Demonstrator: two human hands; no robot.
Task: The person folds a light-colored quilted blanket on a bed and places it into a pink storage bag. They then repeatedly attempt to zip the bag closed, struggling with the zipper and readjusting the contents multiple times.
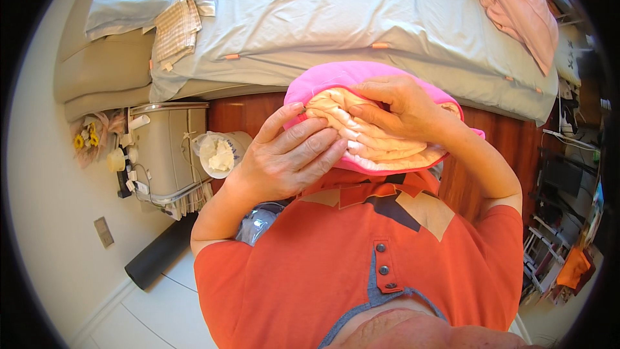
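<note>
A pink padded fabric piece with red edging is held up in front of my chest. Its opening shows a bunched, peach-coloured quilted lining. My left hand grips the left side, its fingers spread over the lining and edge; its thumb is hidden. Beside the index fingertip there is a small dark spot on the edge, too small to identify. My right hand holds the upper rim, index finger along the red edging and thumb against the lining. Its other fingers are mostly hidden.
A bed with a pale blue sheet spans the far side. To the left are a checked cloth, a beige bedside cabinet, a lined white bin and a black roll. Cluttered shelves stand at right.
</note>
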